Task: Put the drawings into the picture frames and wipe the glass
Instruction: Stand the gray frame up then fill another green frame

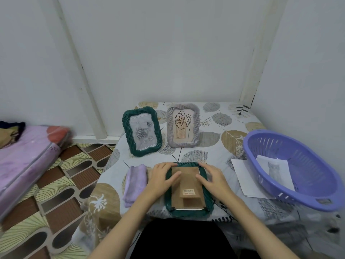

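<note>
Nearest, at the table's front edge: a green rope-edged frame lying face down, brown backing board up, presumably so the back can be seated over a drawing; none visible inside. Long axis running away from the body, short bottom edge nearest, folded easel stand flat along that axis. Left hand resting on the frame's left edge, fingers spread open onto the board; right hand mirrored on the right edge. Both pressing flat, gripping nothing — likely steadying the board or working its tabs. Just left of the left hand, a folded lilac cloth, placed within reach for wiping glass. To the right, a white sheet lying partly under a purple basket, inside which a cat drawing waits face up. Farther back, upright on their stands and facing the viewer: a green frame with roses, and beside it a grey frame with a leaf drawing, long axes vertical.
</note>
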